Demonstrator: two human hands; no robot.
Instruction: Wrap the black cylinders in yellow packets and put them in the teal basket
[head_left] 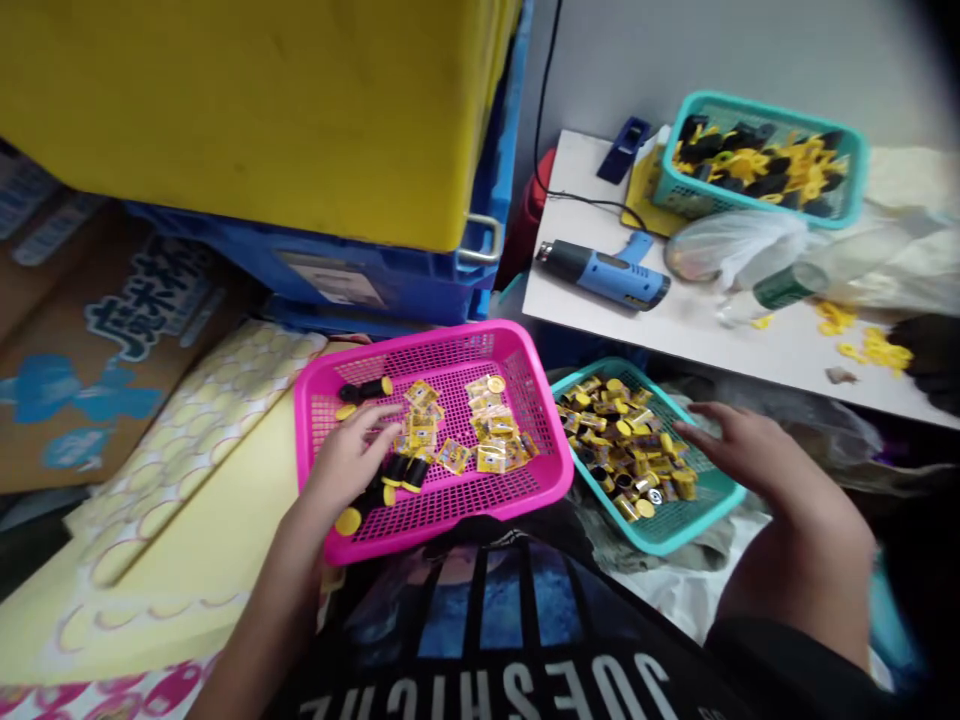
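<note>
My left hand (346, 458) hovers over the left side of a pink basket (433, 534), fingers apart and apparently holding nothing. Around its fingertips lie black cylinders with yellow ends (415, 473) and flat yellow printed film sleeves (421, 432). A second pile of clear-and-yellow sleeves (493, 425) fills the basket's right half. My right hand (757, 455) is open at the right rim of a teal basket (716, 503), thumb and fingers spread. That basket holds many small cylinders wrapped in yellow film (626, 440). Whether the right fingertips touch the rim I cannot tell.
On the white table (757, 350) lie a blue heat gun (611, 275), a plastic bag (739, 245) and loose yellow pieces (881, 348). Another teal basket (765, 212) there holds black and yellow parts. Blue crates (405, 290) and cardboard boxes (112, 380) stand left.
</note>
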